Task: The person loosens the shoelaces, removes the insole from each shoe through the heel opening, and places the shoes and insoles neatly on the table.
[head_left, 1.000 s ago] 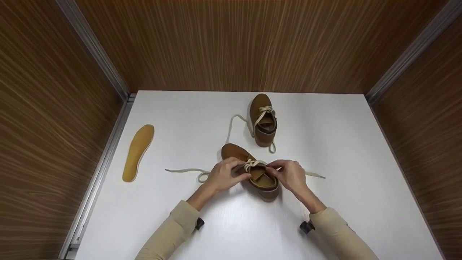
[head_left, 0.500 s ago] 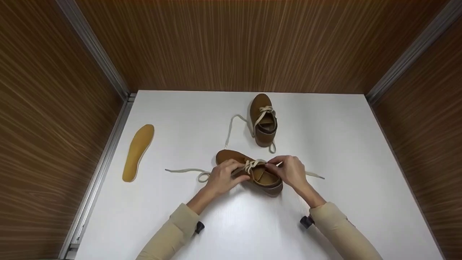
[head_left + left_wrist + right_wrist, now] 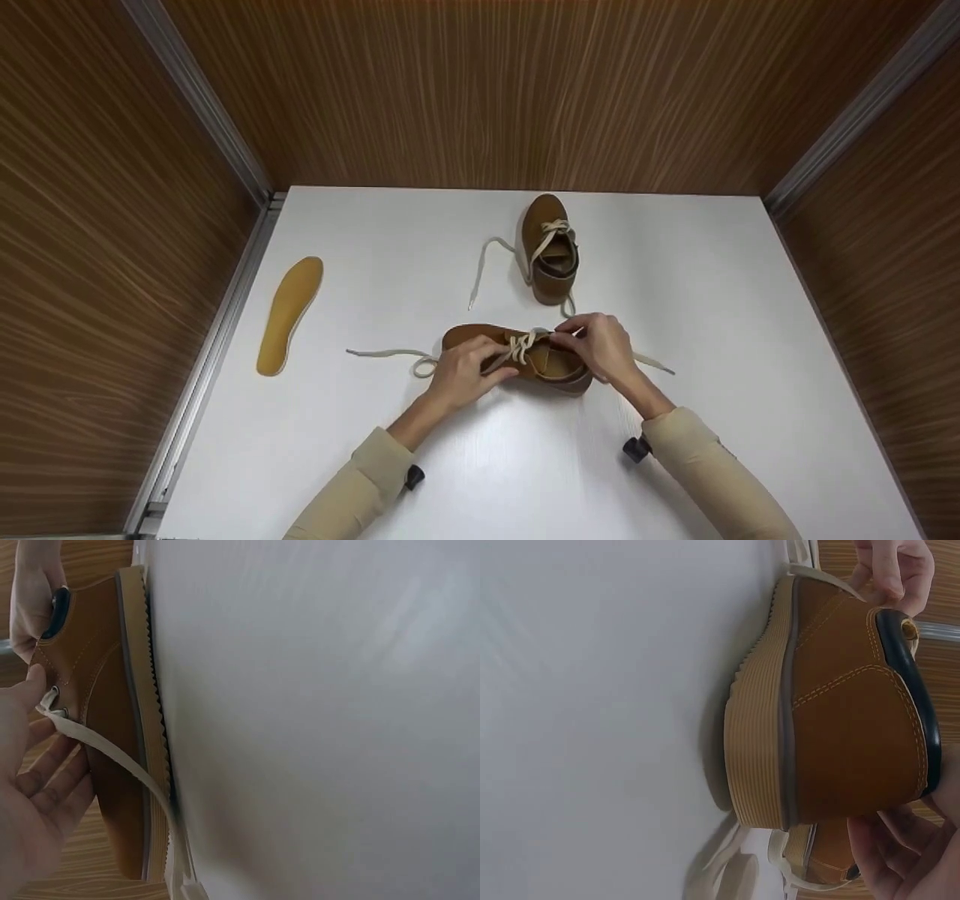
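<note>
A brown leather lace-up shoe (image 3: 480,334) lies between both hands, its toe to the left and its heel to the right. My left hand (image 3: 461,371) holds it at the front of the lacing, thumb on the near side and fingers over the upper. A cream lace (image 3: 112,748) hangs from the eyelets past that hand toward the table. My right hand (image 3: 606,349) pinches the far edge of the shoe's opening with thumb and fingers. In the right wrist view the shoe's heel (image 3: 847,750) and ridged pale sole (image 3: 754,757) face the camera; some fingertips are hidden.
A second brown shoe (image 3: 546,217) stands farther back, its loose lace (image 3: 484,259) trailing left. At the left lies a tan insole (image 3: 291,315). Loose lace ends (image 3: 386,352) spread over the white table (image 3: 750,315). Wood-grain panels (image 3: 480,90) enclose three sides.
The shoe in my hands has turned: its toe moved left and nearer, its heel right and farther away. My right hand moved slightly away from me; the left hand barely shifted.
</note>
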Demonstrator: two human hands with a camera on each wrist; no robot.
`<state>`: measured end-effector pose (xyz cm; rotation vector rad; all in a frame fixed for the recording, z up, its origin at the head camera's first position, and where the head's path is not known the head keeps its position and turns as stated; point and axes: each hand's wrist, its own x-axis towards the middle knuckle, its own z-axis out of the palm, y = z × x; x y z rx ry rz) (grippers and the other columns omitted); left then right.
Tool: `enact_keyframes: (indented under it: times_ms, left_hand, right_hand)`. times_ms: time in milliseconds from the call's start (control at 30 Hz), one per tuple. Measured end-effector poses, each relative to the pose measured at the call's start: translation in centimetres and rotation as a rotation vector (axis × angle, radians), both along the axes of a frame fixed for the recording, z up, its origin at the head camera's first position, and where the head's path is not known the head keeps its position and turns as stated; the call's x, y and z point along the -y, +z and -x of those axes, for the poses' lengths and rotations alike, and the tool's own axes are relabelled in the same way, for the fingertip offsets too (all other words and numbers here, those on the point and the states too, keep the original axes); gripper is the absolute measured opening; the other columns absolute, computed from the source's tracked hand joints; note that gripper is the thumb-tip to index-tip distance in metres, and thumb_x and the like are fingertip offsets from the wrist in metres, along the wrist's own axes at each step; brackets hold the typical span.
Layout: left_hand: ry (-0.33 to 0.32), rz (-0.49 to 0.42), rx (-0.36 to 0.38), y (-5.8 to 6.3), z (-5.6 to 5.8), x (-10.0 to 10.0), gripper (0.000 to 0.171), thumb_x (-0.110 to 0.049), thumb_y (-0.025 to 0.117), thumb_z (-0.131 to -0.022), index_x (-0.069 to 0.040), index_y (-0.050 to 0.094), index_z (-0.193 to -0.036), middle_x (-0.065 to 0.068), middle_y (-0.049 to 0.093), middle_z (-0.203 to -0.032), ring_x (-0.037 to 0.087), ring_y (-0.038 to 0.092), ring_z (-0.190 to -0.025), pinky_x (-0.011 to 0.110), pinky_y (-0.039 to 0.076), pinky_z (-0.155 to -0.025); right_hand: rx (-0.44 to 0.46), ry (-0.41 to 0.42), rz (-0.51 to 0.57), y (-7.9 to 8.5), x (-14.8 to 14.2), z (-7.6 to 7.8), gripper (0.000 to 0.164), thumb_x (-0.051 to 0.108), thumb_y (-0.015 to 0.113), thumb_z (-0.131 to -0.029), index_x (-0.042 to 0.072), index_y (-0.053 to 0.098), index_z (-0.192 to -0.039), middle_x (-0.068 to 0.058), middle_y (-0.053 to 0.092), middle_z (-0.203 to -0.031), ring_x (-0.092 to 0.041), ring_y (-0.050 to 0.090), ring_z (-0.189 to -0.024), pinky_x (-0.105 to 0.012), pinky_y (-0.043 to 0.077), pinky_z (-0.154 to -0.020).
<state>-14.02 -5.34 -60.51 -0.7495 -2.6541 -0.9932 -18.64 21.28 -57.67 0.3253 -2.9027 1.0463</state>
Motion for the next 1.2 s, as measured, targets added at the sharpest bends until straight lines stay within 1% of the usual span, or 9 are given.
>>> enact_keyframes:
  times_ms: [100, 200, 300, 467, 633, 867, 1200]
  left_hand:
    - [-0.01, 0.0, 0.005, 0.0, 0.0, 0.0, 0.038, -0.043, 0.081, -0.091, -0.014, 0.079, -0.116, 0.002, 0.076, -0.098, 0.018, 0.071, -0.083, 0.027, 0.057, -0.071]
    - [-0.012, 0.002, 0.004, 0.0, -0.1, 0.0, 0.036, -0.041, 0.082, -0.091, -0.014, 0.079, -0.115, 0.004, 0.076, -0.097, 0.018, 0.071, -0.082, 0.028, 0.057, -0.071]
    - [-0.01, -0.008, -0.001, 0.0, -0.1, 0.0, 0.03, -0.034, 0.083, -0.091, -0.014, 0.079, -0.114, 0.002, 0.077, -0.1, 0.018, 0.074, -0.088, 0.03, 0.06, -0.075]
    - [0.0, -0.024, -0.026, -0.2, 0.0, -0.1, 0.024, -0.023, 0.084, -0.091, -0.014, 0.08, -0.113, -0.001, 0.078, -0.105, 0.017, 0.076, -0.099, 0.031, 0.063, -0.083]
    - [0.013, -0.011, -0.037, -0.4, 0.1, -0.1, 0.024, -0.024, 0.086, -0.09, -0.016, 0.08, -0.112, -0.002, 0.078, -0.104, 0.016, 0.076, -0.099, 0.03, 0.062, -0.084]
    - [0.02, -0.014, -0.045, -0.4, 0.1, -0.1, 0.025, -0.025, 0.086, -0.088, -0.016, 0.08, -0.111, -0.003, 0.078, -0.103, 0.016, 0.076, -0.098, 0.03, 0.062, -0.084]
    - [0.029, -0.016, -0.011, -0.2, -0.1, 0.0, 0.026, -0.026, 0.086, -0.089, -0.016, 0.08, -0.112, -0.002, 0.079, -0.105, 0.016, 0.076, -0.099, 0.03, 0.062, -0.086]
  right_hand:
    - [0.012, -0.009, -0.007, -0.1, -0.1, 0.1, 0.015, 0.033, 0.088, -0.086, 0.02, 0.087, -0.093, -0.001, 0.084, -0.091, -0.015, 0.073, -0.075, -0.032, 0.054, -0.063]
    - [0.023, -0.017, -0.011, -0.1, -0.1, 0.1, 0.015, 0.034, 0.088, -0.085, 0.021, 0.087, -0.091, 0.001, 0.083, -0.09, -0.013, 0.073, -0.074, -0.03, 0.053, -0.062]
    - [0.024, -0.017, -0.025, -0.2, -0.2, 0.2, 0.016, 0.039, 0.088, -0.085, 0.023, 0.086, -0.09, 0.002, 0.083, -0.089, -0.013, 0.074, -0.074, -0.03, 0.054, -0.062]
    - [0.018, 0.005, -0.04, -0.1, -0.4, 0.6, 0.017, 0.041, 0.086, -0.086, 0.024, 0.086, -0.089, 0.003, 0.083, -0.088, -0.015, 0.075, -0.075, -0.035, 0.057, -0.065]
    - [0.026, 0.016, -0.034, 0.0, -0.3, 0.8, 0.017, 0.04, 0.087, -0.086, 0.024, 0.086, -0.088, 0.004, 0.083, -0.088, -0.013, 0.073, -0.075, -0.036, 0.057, -0.068]
    - [0.016, 0.025, -0.036, 0.0, -0.2, 1.1, 0.017, 0.04, 0.087, -0.085, 0.023, 0.086, -0.087, 0.004, 0.083, -0.086, -0.012, 0.071, -0.071, -0.035, 0.056, -0.065]
    - [0.02, 0.028, -0.021, 0.0, -0.1, 1.1, 0.015, 0.039, 0.088, -0.085, 0.024, 0.086, -0.087, 0.005, 0.083, -0.086, -0.007, 0.067, -0.066, -0.03, 0.051, -0.063]
